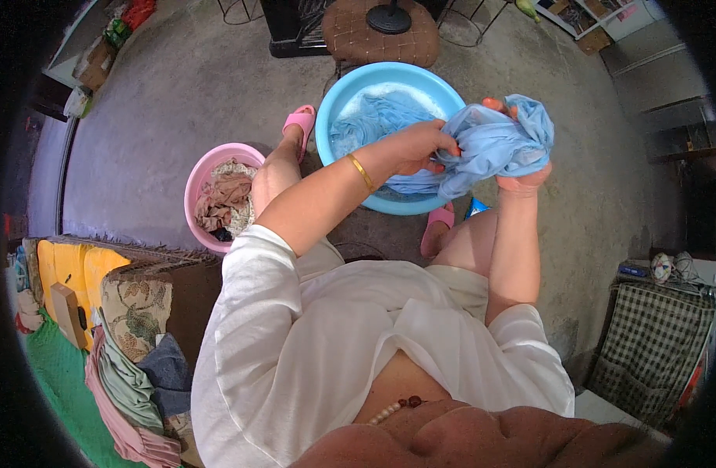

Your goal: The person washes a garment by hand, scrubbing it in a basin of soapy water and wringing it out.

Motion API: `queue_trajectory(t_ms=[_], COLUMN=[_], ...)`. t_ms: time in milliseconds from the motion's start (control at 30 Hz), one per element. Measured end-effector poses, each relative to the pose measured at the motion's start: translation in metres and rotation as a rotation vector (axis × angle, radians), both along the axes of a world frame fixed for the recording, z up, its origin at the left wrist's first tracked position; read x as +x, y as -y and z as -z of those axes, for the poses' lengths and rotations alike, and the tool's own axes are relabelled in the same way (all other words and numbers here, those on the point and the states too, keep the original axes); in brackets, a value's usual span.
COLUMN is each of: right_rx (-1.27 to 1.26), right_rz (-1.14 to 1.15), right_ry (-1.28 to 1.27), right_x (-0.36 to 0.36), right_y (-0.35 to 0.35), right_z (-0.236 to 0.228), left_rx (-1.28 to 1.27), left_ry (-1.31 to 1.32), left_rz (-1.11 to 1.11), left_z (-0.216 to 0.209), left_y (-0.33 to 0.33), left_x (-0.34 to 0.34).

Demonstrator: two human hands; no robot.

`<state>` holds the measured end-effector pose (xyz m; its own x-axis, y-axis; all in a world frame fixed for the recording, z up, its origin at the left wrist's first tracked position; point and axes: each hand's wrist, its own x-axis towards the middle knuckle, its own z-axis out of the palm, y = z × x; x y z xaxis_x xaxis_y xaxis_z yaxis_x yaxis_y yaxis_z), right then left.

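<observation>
A wet, light blue cloth (494, 144) is bunched up over the right side of a blue basin (327, 148). My left hand (424, 148) reaches across from the left, its fingers closed on the near-left folds. At the right end, my right hand (525, 181) grips the bundle from below; folds cover most of its palm, and some fingertips show at the far side. More light blue fabric (385, 113) lies in sudsy water inside the basin. The lower folds of the held bundle hang down to the basin's rim, and whether they join the fabric inside I cannot tell.
A pink basin (192, 191) with brown and patterned clothes stands left of my leg. Beyond the blue basin is a brown cushioned seat (350, 47) with a black round base on it. A sofa with clothes (132, 382) is at near left, a checked-cloth-covered item (646, 335) at right.
</observation>
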<state>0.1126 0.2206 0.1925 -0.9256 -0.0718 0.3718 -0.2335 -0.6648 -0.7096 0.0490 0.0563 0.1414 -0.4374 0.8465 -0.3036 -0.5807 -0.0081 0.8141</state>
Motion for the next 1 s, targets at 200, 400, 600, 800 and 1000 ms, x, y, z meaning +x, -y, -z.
queue_trajectory(t_ms=[200,400,600,800,1000], right_rx=[0.06,0.102,0.127,0.331,0.5], right_rz=[0.075,0.084,0.139,0.138,0.167], right_ry=[0.014,0.043,0.044,0.07,0.08], right_x=[0.011,0.019,0.023,0.013,-0.009], right_y=[-0.013,-0.02,-0.011,-0.007,0.031], right_z=[-0.01,-0.011,-0.028,-0.056,-0.082], left_rx=[-0.026,0.313,0.162,0.086,0.02], left_ry=[-0.071,-0.042,-0.277,-0.431,-0.903], left_rz=[-0.223,-0.315,-0.418,-0.331,-0.378], left_z=[-0.031,-0.072,-0.123,-0.18,-0.226], left_y=[0.028,0.046,0.051,0.037,0.014], left_x=[-0.03,-0.067,-0.069,-0.062,-0.036])
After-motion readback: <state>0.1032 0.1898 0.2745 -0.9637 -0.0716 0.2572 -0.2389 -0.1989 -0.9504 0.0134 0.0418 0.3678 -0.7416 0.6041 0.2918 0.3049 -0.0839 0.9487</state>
